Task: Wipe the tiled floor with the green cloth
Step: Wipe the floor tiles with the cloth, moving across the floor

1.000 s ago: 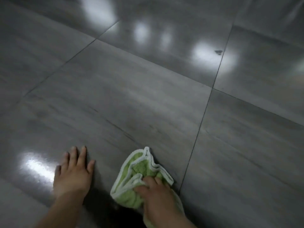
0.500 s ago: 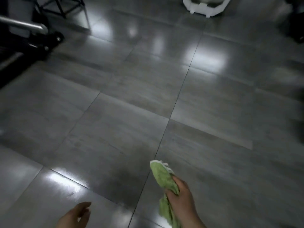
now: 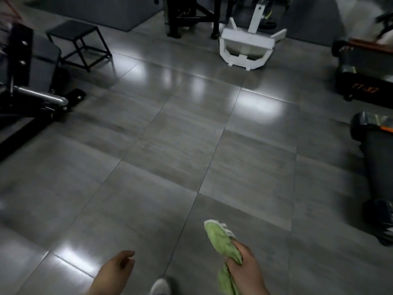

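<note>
The green cloth (image 3: 223, 241) is bunched up and held off the grey tiled floor (image 3: 174, 150) at the bottom right of the head view. My right hand (image 3: 246, 269) grips it round the middle, so one end sticks up and the other hangs below my fist. My left hand (image 3: 118, 267) hovers at the bottom centre-left, fingers loosely curled, holding nothing. Neither hand touches the floor.
A black bench with a chrome bar (image 3: 32, 81) stands at the left, a black step stool (image 3: 78, 43) behind it. A white machine base (image 3: 246, 47) sits at the back centre. Dark wheeled equipment (image 3: 374, 145) lines the right edge. A white shoe tip (image 3: 159, 287) shows below.
My view has risen from close to the floor. My left hand came off the tile, and my right hand lifted the cloth from the floor, now bunched in its grip.
</note>
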`<control>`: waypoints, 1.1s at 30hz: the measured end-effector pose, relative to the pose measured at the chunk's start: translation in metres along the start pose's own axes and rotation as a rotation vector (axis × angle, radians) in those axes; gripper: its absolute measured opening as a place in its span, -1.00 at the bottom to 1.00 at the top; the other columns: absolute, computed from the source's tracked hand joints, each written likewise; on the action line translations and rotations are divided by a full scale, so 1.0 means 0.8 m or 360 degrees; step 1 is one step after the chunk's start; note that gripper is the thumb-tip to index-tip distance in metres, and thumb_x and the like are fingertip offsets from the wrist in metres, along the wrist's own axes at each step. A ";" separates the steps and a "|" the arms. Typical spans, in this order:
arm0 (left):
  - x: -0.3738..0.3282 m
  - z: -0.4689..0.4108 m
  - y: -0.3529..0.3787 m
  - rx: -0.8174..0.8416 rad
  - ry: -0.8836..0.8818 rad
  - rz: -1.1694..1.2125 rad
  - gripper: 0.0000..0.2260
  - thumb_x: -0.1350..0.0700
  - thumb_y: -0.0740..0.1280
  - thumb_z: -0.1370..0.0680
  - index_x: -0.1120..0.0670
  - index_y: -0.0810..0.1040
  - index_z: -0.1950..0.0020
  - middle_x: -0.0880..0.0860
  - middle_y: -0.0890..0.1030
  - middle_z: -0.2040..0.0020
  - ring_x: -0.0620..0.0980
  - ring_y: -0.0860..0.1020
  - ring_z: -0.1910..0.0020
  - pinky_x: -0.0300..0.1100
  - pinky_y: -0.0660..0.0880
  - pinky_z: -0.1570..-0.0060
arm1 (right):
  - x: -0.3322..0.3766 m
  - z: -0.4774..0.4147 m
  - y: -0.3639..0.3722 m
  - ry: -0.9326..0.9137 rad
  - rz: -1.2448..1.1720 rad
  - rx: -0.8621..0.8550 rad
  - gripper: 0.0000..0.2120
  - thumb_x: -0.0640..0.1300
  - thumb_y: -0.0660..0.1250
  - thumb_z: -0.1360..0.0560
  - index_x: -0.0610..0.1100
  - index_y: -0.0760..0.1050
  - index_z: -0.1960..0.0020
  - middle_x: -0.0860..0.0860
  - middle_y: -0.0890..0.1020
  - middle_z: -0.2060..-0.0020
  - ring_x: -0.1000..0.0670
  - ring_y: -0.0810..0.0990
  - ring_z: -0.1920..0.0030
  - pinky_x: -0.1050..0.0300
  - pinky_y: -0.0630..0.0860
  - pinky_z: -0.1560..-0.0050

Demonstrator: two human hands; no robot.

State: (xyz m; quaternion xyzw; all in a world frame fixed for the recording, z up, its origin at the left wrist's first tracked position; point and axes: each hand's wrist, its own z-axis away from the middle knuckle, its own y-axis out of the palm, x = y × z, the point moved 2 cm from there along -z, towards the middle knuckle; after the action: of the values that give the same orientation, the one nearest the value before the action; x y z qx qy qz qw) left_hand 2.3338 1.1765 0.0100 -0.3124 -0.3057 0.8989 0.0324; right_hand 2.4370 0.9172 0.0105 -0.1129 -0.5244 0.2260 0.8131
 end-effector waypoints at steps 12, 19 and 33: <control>-0.185 -0.208 0.085 0.0059 -0.0147 -0.0053 -0.73 0.22 0.21 -0.54 0.23 0.48 -0.22 0.23 0.56 -0.21 0.11 0.53 -0.18 -0.21 0.40 -0.08 | 0.024 -0.271 -0.048 -0.0112 0.0142 -0.0382 -0.23 -0.71 0.23 -0.16 0.24 0.40 0.38 -0.28 0.67 0.25 0.51 0.39 0.36 0.67 0.24 0.06; -0.242 -0.352 0.175 0.0065 -0.0085 -0.0118 -0.75 0.18 0.19 -0.55 0.13 0.51 -0.20 0.15 0.57 -0.20 0.07 0.53 -0.17 -0.22 0.38 -0.09 | -0.021 -0.481 -0.035 0.0064 0.0363 0.0263 -0.51 -0.06 0.19 -0.27 0.13 0.53 -0.18 -0.10 0.61 0.16 0.04 0.47 0.23 0.12 0.47 0.05; -0.053 -0.768 0.439 -0.0248 -0.0368 -0.0435 -0.25 -0.14 0.33 -0.42 -0.07 -0.01 -0.48 0.06 -0.06 -0.54 0.09 -0.07 -0.51 0.08 0.03 -0.45 | -0.275 -0.880 0.209 -0.0319 0.0884 0.0041 -0.52 -0.20 0.24 -0.48 -0.08 0.29 -0.39 -0.11 0.29 -0.40 -0.17 0.35 -0.32 0.03 0.35 -0.25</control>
State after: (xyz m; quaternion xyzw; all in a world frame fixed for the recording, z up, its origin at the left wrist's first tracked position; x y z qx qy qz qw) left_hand 2.7717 1.2065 -0.5471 -0.1643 -0.4156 0.8896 0.0946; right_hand 2.9548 0.9940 -0.5351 -0.2188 -0.5483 0.4566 0.6656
